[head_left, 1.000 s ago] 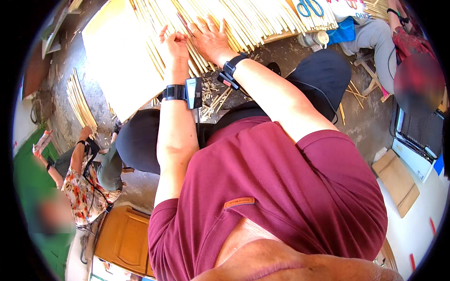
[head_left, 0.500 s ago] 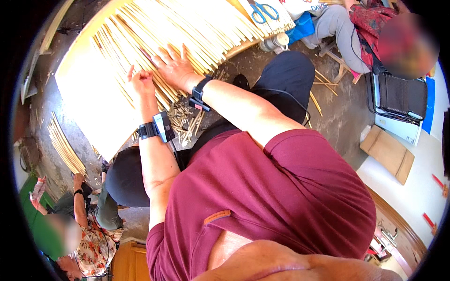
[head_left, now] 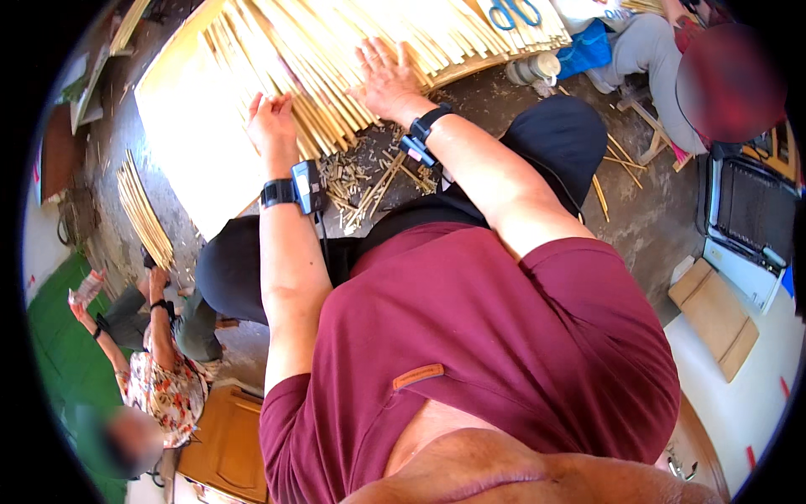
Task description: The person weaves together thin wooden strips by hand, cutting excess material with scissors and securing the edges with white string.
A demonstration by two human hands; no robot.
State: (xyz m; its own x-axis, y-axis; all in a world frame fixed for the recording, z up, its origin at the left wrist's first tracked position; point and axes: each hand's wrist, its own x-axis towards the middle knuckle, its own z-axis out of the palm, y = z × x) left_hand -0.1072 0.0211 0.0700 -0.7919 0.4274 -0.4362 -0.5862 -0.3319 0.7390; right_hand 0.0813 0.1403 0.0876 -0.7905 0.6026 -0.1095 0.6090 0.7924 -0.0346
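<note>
Left hand [head_left: 270, 124] resting on the near ends of the bamboo sticks [head_left: 336, 67], fingers curled together on them. Right hand [head_left: 388, 80] pressed flat on the same sticks, fingers spread, gripping nothing. Sticks lying side by side on a pale board [head_left: 197, 143] on the floor, short cut bits [head_left: 361, 181] just below, blue scissors [head_left: 512, 12] farther up.

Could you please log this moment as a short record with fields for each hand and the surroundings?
Left hand: fingers curled on the pale sticks, near the board edge
Right hand: flat, palm down on the sticks
Board: light, under the sticks
Floor: stick offcuts in front of the knees
Scissors: blue-handled, on the far sticks
</note>
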